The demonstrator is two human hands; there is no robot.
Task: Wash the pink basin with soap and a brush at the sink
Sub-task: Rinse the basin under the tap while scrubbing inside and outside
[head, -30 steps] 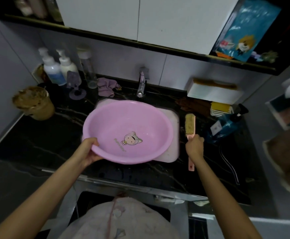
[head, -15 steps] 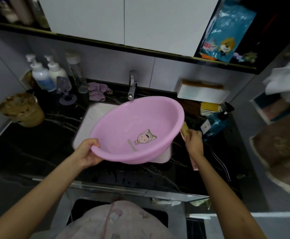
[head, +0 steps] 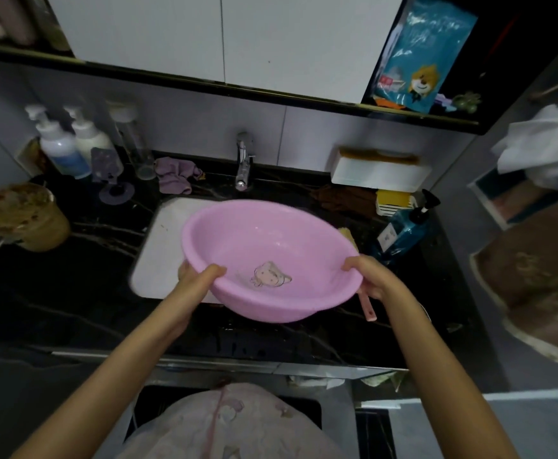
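While both hands hold it, the round pink plastic basin (head: 271,246) hangs tilted over the front right part of the white rectangular sink (head: 161,246), its near side above the bench's front strip. Thumb of the left hand (head: 198,276) curls over the near-left rim, fingers underneath. Thumb of the right hand (head: 373,276) hooks over the right rim.

Pink-handled scrubbing brush (head: 367,308): handle end pokes out below the right hand, bristle head shows past the basin's right rim. Cannot tell whether that hand grips it too.

Black marbled bench (head: 72,293) carries the sink. Right edge: blue pump bottle (head: 403,230). Left edge: brown tub (head: 22,217). Back edge: chrome tap (head: 244,160) behind the sink, crumpled purple cloth (head: 176,173) beside it. Back left corner: two white pump bottles (head: 59,144).
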